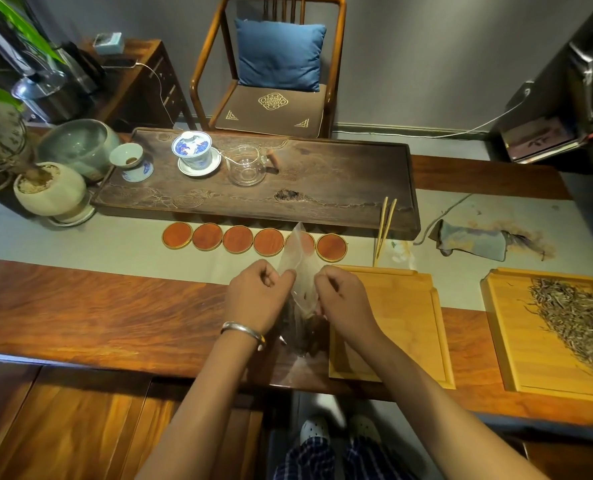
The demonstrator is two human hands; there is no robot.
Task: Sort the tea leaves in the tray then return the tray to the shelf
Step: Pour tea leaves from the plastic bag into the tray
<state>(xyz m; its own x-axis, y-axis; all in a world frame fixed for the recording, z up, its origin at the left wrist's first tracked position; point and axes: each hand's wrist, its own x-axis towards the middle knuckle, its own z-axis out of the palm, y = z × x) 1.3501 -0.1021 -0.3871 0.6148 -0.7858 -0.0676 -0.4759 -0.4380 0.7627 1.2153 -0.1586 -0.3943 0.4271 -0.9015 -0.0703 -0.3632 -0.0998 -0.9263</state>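
Head view: left hand [257,296] and right hand [343,299] both pinch a clear plastic bag [300,271] at the tabletop's near edge. Tea leaves [572,313] lie in the bamboo tray [502,341] at the right end; a second bamboo tray [405,323] sits beside the right hand.

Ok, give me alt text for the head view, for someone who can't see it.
Both hands, left hand and right hand, pinch a clear plastic bag open above a wooden table. Just right of the bag sits an empty bamboo tray; further right, a second tray holds loose tea leaves.
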